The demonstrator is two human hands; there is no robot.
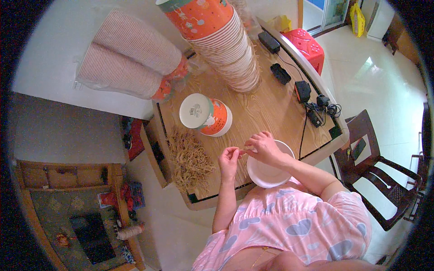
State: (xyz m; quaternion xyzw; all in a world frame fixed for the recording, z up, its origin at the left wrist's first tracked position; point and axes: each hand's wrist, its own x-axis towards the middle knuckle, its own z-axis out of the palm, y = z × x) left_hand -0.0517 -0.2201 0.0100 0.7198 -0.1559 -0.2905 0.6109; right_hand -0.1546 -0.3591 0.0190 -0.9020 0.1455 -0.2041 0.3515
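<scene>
My left hand (pixel 230 161) and my right hand (pixel 266 149) meet at the table's front edge, both with fingers pinched. A small tan piece (pixel 244 149) shows between the fingertips; its exact kind is too small to tell. Under my right hand and wrist is a round white tub (pixel 264 177), its open mouth facing up and partly covered by the hand and forearm. Left of my hands lies a tangled heap of dry tan strands (pixel 190 162). Just beyond them, an orange, green and white paper bucket (pixel 216 118) stands upside down.
A tall nested stack of paper buckets (pixel 226 49) rises at the back of the wooden table (pixel 266 108). Two wrapped bucket stacks (pixel 131 58) lean at the far left. Black chargers and cables (pixel 315 108) lie along the right edge, near a red stool (pixel 307 47) and a dark chair (pixel 375 167).
</scene>
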